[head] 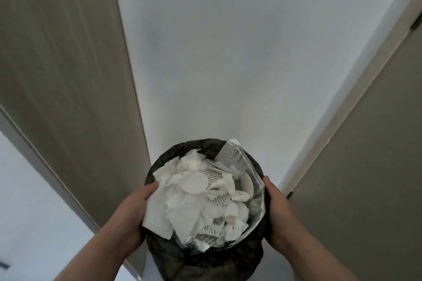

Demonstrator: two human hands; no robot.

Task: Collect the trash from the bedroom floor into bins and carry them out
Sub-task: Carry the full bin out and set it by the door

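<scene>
While a pale wall (pixel 228 52) fills the view ahead, with a wood-grain panel (pixel 64 75) on the left and a door (pixel 365 178) on the right, both hands hold a round bin (pixel 205 258) lined with a black bag, low in the middle. The left hand (pixel 134 207) grips the bin's left edge, thumb on a white tissue sheet (pixel 157 214) draped over it, and the right hand (pixel 277 207) clasps the right edge, the hands apart with the bin between. Crumpled tissues (pixel 194 203) fill the bin to its rim, and a silver padded envelope (pixel 237 157) stands at its far right edge.
</scene>
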